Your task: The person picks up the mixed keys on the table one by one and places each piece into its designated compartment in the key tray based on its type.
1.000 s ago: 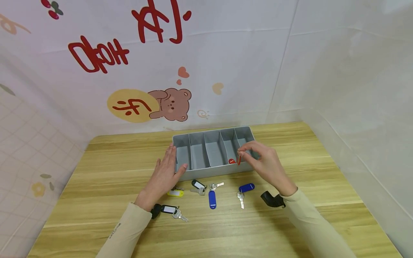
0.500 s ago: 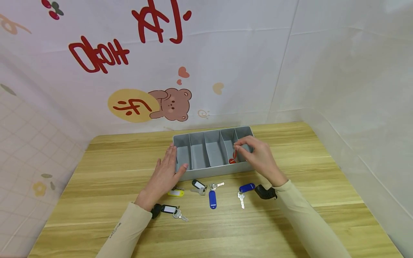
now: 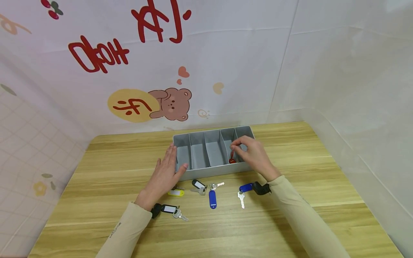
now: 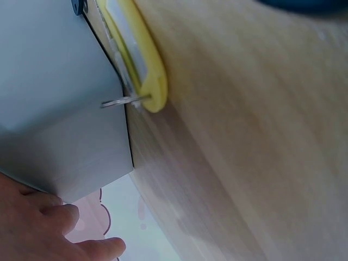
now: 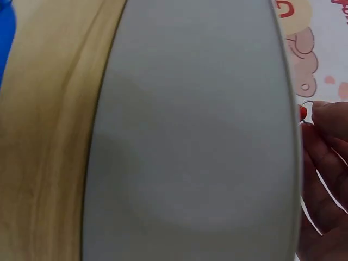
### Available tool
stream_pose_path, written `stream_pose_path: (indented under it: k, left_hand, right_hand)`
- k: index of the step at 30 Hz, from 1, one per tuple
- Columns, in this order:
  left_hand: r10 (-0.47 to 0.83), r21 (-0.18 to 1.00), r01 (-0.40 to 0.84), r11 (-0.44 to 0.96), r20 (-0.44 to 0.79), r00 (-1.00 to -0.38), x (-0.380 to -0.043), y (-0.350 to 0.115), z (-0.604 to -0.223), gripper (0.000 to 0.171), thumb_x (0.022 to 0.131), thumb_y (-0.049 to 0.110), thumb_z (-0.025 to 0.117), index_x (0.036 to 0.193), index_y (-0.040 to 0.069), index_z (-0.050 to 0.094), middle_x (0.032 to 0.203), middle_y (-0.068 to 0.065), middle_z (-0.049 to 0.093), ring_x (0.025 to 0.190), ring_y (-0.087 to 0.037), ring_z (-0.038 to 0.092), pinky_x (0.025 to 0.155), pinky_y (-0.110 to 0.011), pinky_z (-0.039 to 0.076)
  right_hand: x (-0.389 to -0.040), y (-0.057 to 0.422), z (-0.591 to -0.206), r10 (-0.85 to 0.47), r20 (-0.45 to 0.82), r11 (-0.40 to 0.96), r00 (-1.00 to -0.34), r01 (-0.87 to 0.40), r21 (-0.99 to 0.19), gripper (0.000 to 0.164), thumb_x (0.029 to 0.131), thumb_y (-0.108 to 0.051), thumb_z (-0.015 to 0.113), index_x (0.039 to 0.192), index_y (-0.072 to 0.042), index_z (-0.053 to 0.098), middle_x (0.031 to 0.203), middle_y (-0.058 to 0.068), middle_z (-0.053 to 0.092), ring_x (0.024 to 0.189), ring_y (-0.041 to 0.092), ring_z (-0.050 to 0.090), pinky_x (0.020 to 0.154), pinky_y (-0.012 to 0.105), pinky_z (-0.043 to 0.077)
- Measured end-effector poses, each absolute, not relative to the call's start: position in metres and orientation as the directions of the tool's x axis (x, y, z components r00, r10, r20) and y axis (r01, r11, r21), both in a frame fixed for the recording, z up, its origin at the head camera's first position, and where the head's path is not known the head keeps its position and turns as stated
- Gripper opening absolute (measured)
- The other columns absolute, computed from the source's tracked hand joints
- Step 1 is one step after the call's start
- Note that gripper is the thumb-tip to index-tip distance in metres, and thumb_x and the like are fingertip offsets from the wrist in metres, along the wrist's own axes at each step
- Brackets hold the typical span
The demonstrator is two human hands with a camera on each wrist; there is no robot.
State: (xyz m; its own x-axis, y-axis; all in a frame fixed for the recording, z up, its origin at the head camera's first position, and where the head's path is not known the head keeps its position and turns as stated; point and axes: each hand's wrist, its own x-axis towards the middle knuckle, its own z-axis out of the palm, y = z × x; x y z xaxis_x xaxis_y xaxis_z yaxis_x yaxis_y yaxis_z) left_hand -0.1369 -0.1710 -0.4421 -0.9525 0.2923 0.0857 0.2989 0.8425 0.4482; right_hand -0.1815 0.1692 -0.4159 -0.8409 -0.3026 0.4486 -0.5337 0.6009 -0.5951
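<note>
A grey divided tray [image 3: 196,173] stands on the wooden table, its compartments side by side. My left hand [image 3: 164,173] rests along the tray's left end, fingers straight. Over the fourth compartment from the left, my right hand [image 3: 255,154] pinches the ring of a red key tag [image 3: 232,153], which hangs down inside. Another red tag [image 3: 232,161] lies at the front of that compartment, just under the hanging one. In the right wrist view, only a bit of the red key tag [image 5: 303,112] shows past the tray wall; any key on it is hidden.
Before the tray lie keys with a yellow tag [image 3: 175,193], a black tag [image 3: 198,184], a blue tag [image 3: 212,199], a second blue tag [image 3: 246,187] and another black tag [image 3: 169,209]. A printed cloth [image 3: 245,71] hangs behind the table.
My right hand has moved left and carried the red key tag from the divider into the fourth compartment, above the other red tag. My left hand has stayed still.
</note>
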Motion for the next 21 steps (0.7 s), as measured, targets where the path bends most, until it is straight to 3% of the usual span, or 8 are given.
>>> stream_pose_path:
  k: [14, 21]
  left_hand:
    - [0.288, 0.444, 0.297, 0.845, 0.091, -0.953, -0.1363, -0.1720, -0.4421, 0.090, 0.106, 0.054, 0.049, 0.163, -0.006, 0.013, 0.173, -0.019, 0.005, 0.158, -0.037, 0.011, 0.117, -0.073, 0.016]
    - [0.288, 0.438, 0.301, 0.847, 0.097, -0.953, -0.1362, -0.1716, -0.4412, 0.089, 0.106, 0.051, 0.050, 0.162, -0.007, 0.013, 0.172, -0.020, 0.007, 0.158, -0.038, 0.012, 0.116, -0.073, 0.017]
  right_hand:
    - [-0.1879, 0.1635, -0.4269, -0.376, 0.443, 0.707, -0.814, -0.561, -0.430, 0.007, 0.093, -0.010, 0.079, 0.098, -0.006, 0.078, 0.098, 0.007, 0.074, 0.089, 0.026, 0.069, 0.077, 0.044, 0.056]
    - [-0.1837, 0.1671, -0.4251, -0.372, 0.414, 0.713, -0.831, -0.542, -0.446, 0.032, 0.096, -0.015, 0.075, 0.124, -0.001, 0.072, 0.122, 0.016, 0.071, 0.114, 0.036, 0.065, 0.098, 0.051, 0.052]
